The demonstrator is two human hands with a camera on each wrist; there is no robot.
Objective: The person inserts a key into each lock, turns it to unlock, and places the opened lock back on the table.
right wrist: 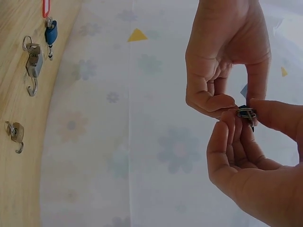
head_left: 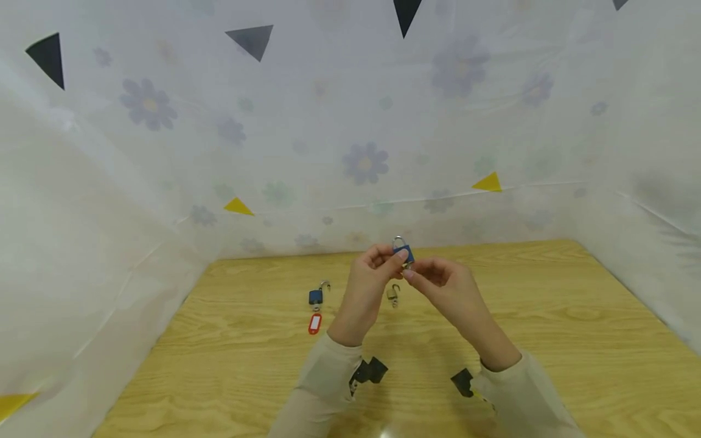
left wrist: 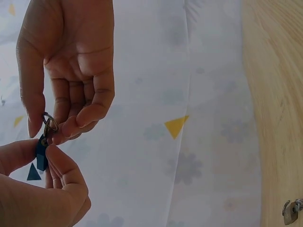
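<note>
1. Nearest the wearer: two pale sleeves (head_left: 323, 383), each with a black wrist mount, rising from 6 o'clock over the wooden tabletop (head_left: 547, 340).
2. Left hand (head_left: 364, 289): raised off the tabletop, thumb and forefinger pinching the blue padlock (head_left: 404, 252) by its body; the other fingers curl loosely behind. Grip narrow, closed on the lock only.
3. Right hand (head_left: 446, 286): meets the left from 3 o'clock. In the right wrist view its thumb and fingertips close round a small metal ring (right wrist: 246, 113) at the lock. Whether a key is seated, cannot tell.
4. The blue padlock sits mid-air between both hands, above the tabletop's centre, its shackle (head_left: 399, 241) pointing up to 12 o'clock and looking closed.
5. Handling, as a judgement: small, rigid, light for a hand but dense; painted body and smooth shackle likely slippery. Best hold is across the flat faces of the body, leaving shackle and keyway free. Not fragile.
6. Beyond the hands, on the tabletop: a brass padlock (head_left: 393, 294), shackle open, just under them.
7. At 9 o'clock of that: a second blue padlock (head_left: 316, 295) with open shackle and a red key tag (head_left: 314, 323).
8. Farthest: white floral sheeting (head_left: 361, 158) with coloured triangles.
</note>
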